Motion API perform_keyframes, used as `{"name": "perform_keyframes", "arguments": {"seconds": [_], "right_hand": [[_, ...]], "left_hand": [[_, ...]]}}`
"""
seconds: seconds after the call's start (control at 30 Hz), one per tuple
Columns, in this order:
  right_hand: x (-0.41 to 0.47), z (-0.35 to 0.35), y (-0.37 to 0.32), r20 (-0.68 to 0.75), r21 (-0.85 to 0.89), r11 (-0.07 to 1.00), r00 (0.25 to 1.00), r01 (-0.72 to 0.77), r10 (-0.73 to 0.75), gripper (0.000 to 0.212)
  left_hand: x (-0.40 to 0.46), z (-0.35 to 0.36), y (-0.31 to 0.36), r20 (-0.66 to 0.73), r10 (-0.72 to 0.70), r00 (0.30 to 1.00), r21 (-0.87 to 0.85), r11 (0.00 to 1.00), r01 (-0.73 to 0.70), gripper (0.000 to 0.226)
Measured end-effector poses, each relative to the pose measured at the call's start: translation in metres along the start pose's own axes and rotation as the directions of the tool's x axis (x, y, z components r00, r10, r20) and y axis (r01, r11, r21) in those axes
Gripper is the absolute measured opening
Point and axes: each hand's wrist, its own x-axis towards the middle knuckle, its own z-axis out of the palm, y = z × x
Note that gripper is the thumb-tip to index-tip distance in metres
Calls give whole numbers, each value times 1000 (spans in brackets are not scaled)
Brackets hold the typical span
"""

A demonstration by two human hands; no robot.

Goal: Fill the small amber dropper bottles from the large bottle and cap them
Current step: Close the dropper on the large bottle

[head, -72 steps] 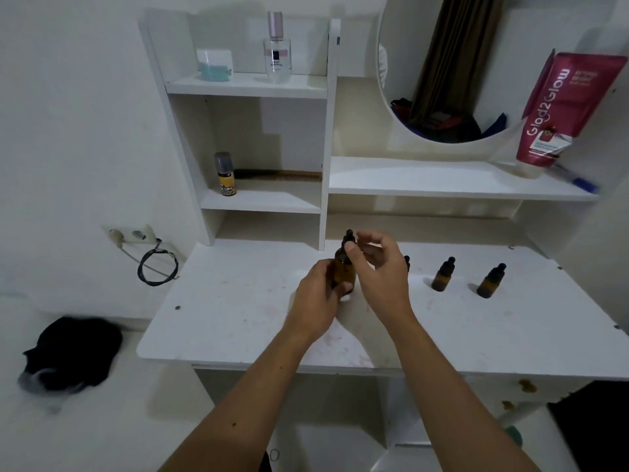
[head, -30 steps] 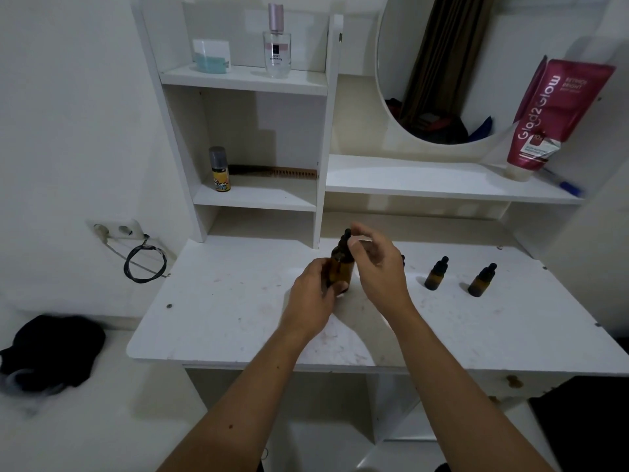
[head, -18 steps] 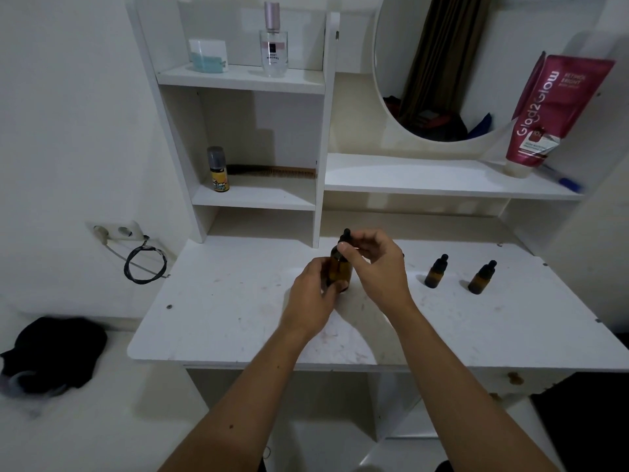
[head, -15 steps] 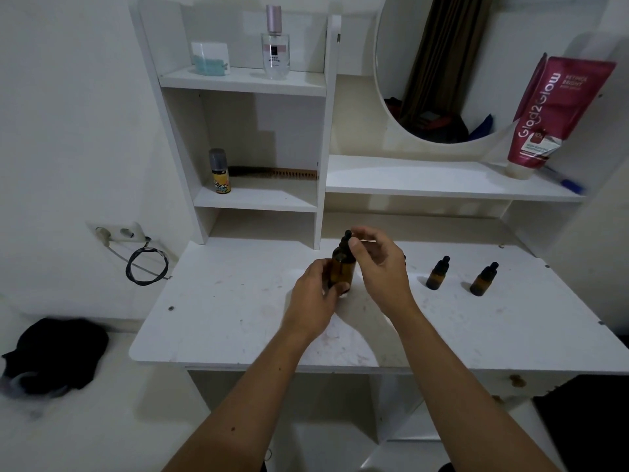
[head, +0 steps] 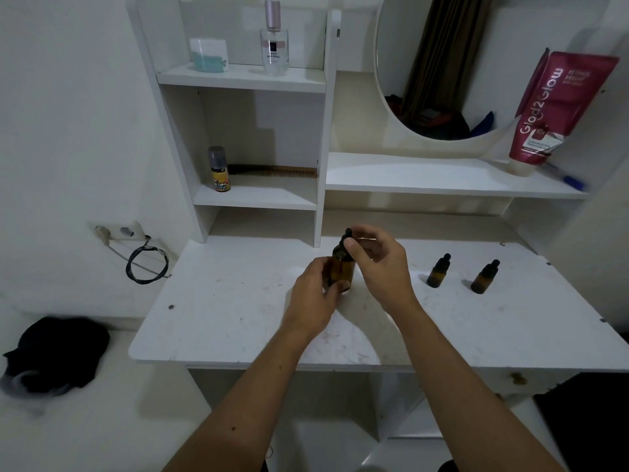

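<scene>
The large amber bottle (head: 343, 271) stands upright on the white desk (head: 221, 315), near the middle. My left hand (head: 315, 299) grips its body from the left. My right hand (head: 381, 264) pinches the black dropper cap (head: 346, 240) on top of it with thumb and fingers. Two small amber dropper bottles with black caps stand to the right, one (head: 438, 271) closer to my hands and one (head: 484, 277) farther right. Anything behind my right hand is hidden.
White shelves rise behind the desk, holding a small spray can (head: 218, 169), a comb (head: 272, 171), a perfume bottle (head: 274, 42) and a red tube (head: 558, 110). A round mirror (head: 439, 66) hangs above. A wall socket with a coiled cable (head: 146, 264) sits at left.
Both hands stay on the large bottle; my right fingers have shifted around the cap as if turning it. The bottle has not moved on the desk.
</scene>
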Motion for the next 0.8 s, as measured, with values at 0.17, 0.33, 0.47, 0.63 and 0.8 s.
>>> {"name": "perform_keyframes", "arguments": {"seconds": [0.17, 0.33, 0.47, 0.63, 0.8], "right_hand": [[2, -3, 4, 65, -59, 997, 997, 53, -49, 26], [12, -13, -5, 195, -108, 994, 981, 35, -13, 29], [16, -16, -7, 190, -166, 986, 982, 15, 17, 22], [12, -8, -5, 113, -122, 992, 994, 10, 4, 15], [7, -3, -4, 59, -130, 991, 998, 18, -10, 15]], "left_hand": [[0, -1, 0, -5, 11, 1000, 0, 1000, -11, 42], [0, -2, -1, -1, 31, 1000, -23, 999, -31, 43], [1, -1, -1, -13, 28, 1000, -25, 999, -28, 41], [1, 0, -3, -25, 35, 999, -17, 999, -35, 39], [0, 0, -1, -32, 16, 999, -9, 1000, -17, 41]]}}
